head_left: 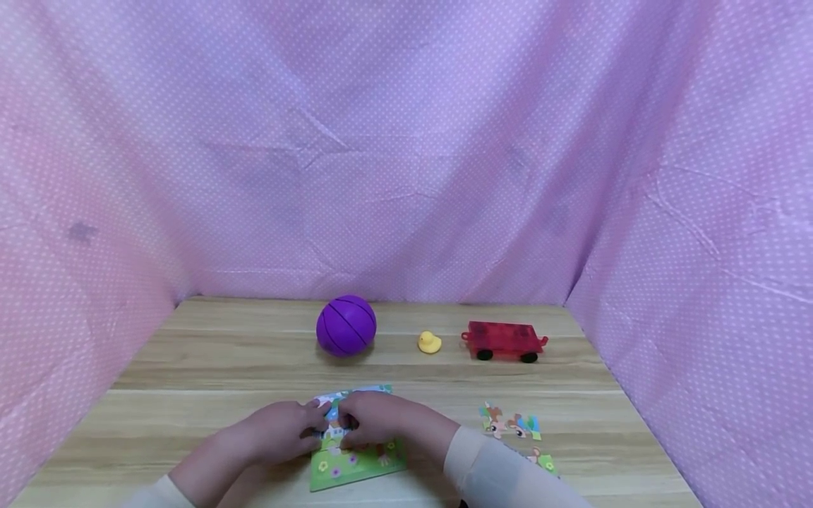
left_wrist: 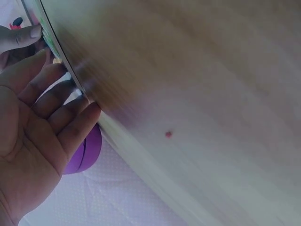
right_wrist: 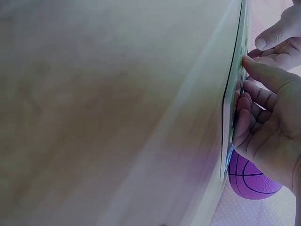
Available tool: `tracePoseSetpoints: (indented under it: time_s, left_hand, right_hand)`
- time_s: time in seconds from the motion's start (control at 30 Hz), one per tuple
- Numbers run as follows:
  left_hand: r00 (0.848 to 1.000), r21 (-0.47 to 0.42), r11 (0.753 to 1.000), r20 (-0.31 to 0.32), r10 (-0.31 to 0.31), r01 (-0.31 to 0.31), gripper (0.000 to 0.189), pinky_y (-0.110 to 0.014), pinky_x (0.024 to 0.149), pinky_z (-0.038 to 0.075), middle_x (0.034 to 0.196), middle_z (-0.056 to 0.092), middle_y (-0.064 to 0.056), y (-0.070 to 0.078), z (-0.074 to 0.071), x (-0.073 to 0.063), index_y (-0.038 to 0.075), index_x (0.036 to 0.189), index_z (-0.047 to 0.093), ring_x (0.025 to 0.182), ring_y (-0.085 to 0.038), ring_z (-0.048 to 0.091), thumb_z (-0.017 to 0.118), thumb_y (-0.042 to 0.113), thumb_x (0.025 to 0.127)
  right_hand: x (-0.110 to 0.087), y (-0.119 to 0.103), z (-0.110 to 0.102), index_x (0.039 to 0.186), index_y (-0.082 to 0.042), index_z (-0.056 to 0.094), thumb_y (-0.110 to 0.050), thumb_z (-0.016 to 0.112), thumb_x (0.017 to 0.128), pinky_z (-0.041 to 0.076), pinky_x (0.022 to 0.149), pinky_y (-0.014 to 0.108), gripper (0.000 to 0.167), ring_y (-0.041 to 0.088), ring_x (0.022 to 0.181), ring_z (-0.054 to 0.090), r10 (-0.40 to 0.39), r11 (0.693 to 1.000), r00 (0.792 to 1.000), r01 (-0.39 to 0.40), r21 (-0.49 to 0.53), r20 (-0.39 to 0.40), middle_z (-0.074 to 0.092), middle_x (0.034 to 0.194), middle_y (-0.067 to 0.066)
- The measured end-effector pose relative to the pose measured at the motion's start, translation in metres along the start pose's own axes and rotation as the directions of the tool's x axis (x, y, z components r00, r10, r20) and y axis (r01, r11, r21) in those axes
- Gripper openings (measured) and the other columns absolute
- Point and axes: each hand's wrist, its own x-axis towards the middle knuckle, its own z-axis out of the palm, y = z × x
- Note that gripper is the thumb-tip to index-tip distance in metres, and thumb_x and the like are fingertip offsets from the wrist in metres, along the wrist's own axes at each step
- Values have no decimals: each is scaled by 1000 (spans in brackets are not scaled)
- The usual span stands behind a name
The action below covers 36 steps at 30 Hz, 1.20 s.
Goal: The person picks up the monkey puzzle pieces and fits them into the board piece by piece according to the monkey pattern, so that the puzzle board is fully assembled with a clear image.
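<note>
A colourful jigsaw puzzle board (head_left: 362, 475), green with flowers along its near side, lies on the table with fitted pieces on it. My left hand (head_left: 291, 432) rests at the board's left part, its fingers loosely bent and fingertips touching the picture. From the right, my right hand (head_left: 371, 418) reaches over the board's middle, thumb and bent fingers touching the surface. In the right wrist view the right thumb (right_wrist: 268, 74) presses on the board face. Whether a piece sits between the right fingers is hidden. Loose puzzle pieces (head_left: 526, 426) lie to the right.
Behind the board stand a purple ball (head_left: 346, 326), a small yellow duck (head_left: 429, 343) and a red toy wagon (head_left: 504, 339) with black wheels. Another loose piece (head_left: 546, 462) lies near the right forearm. Pink dotted cloth (head_left: 406, 176) surrounds the wooden table (head_left: 209, 367).
</note>
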Motion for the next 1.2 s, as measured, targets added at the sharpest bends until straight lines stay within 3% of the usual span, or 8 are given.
tracePoseSetpoints:
  time_s: [0.1, 0.33, 0.43, 0.57, 0.8, 0.93, 1.07, 1.2]
  left_hand:
    - [1000, 13, 1000, 0, -14, 14, 31, -47, 93, 53, 142, 56, -13, 4, 0, 0, 22, 115, 71, 119, -33, 62, 69, 38, 88]
    - [999, 28, 998, -2, -55, 55, 84, -48, 89, 53, 138, 53, -29, 11, 1, -5, 6, 139, 52, 112, -37, 64, 77, 54, 76]
    - [998, 31, 998, -9, -58, 59, 79, -51, 93, 52, 141, 52, -26, 12, 3, -6, 13, 138, 56, 117, -39, 61, 78, 54, 75]
    - [998, 16, 998, 1, -57, 57, 65, -54, 96, 50, 146, 50, -18, 11, 5, -5, 24, 131, 62, 124, -40, 56, 76, 56, 76]
    - [998, 26, 998, 9, -60, 60, 63, -55, 95, 50, 147, 49, -17, 10, 7, -4, 25, 130, 63, 127, -41, 54, 77, 53, 75]
    - [998, 26, 998, 11, -58, 57, 62, -55, 96, 49, 147, 50, -16, 12, 6, -3, 25, 129, 63, 127, -41, 54, 78, 50, 74]
    - [997, 12, 998, 23, -69, 69, 62, -57, 97, 48, 148, 49, -14, 14, 4, -3, 26, 129, 63, 129, -41, 52, 79, 49, 74]
    - [997, -1, 997, 19, -72, 72, 62, -58, 96, 48, 148, 49, -16, 15, 2, -2, 24, 128, 63, 129, -41, 52, 79, 49, 73]
  right_hand:
    - [-3, -1, 2, 92, -26, 62, -39, 70, 90, 45, 62, 16, 15, 0, 72, 50, -4, 999, 1000, 3, -35, -17, 53, 82, -15]
    - [-22, -5, 4, 108, -29, 67, -49, 62, 93, 40, 70, 14, 26, -1, 79, 45, -108, 952, 993, 89, -294, -48, 50, 88, -15]
    - [-34, 0, 1, 120, -30, 66, -50, 60, 94, 42, 81, 15, 33, 0, 90, 48, -164, 935, 986, 148, -322, -25, 52, 98, -14]
    - [-55, 14, -8, 131, -30, 60, -49, 56, 96, 45, 99, 20, 40, 3, 114, 51, -178, 952, 984, 166, -256, -25, 55, 120, -13]
    - [-104, 56, -36, 125, -20, 64, -38, 62, 95, 53, 94, 35, 36, 14, 108, 63, 101, 972, 982, -131, -193, -159, 63, 123, -5]
    - [-135, 81, -45, 104, -16, 65, -30, 65, 92, 54, 73, 39, 18, 18, 84, 64, 362, 926, 921, -373, -60, -144, 66, 97, -2]
    - [-156, 99, -47, 86, -16, 59, -26, 74, 85, 49, 63, 38, 18, 18, 69, 56, 499, 856, 858, -510, -86, -122, 58, 78, -2]
    - [-165, 111, -43, 82, -18, 56, -34, 86, 73, 46, 63, 35, 36, 15, 67, 50, 506, 837, 855, -519, -172, -116, 53, 73, -6]
